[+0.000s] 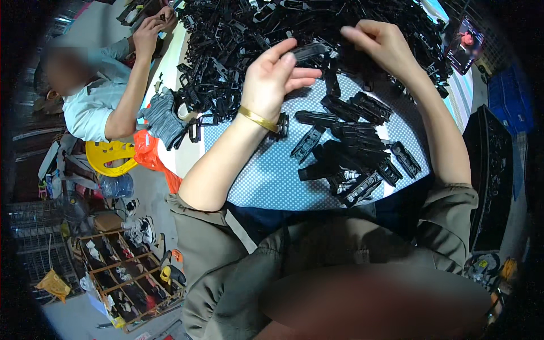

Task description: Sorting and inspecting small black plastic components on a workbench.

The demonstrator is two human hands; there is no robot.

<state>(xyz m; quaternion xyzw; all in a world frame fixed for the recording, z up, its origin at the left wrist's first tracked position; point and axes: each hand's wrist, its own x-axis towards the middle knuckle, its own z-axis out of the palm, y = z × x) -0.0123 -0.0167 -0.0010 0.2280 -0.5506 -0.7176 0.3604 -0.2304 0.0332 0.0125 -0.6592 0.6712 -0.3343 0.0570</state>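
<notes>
Your hands work over a worktop (266, 175) covered in a blue dotted cloth, heaped with black plastic clips.

Your left hand (276, 76) has its fingers loosely curled round one black clip (309, 52) above the big pile (294, 25); your right hand (381, 42) is pinched at the pile, but you cannot tell what it grips. A smaller stack (354, 153) lies nearer you. A co-worker's hand (148, 31) works at far left. A wooden crate (127, 277) stands on the floor; the picture's rim is dark.

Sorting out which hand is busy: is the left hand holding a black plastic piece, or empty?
Holding: the left hand has a black plastic piece at its fingertips.
</notes>
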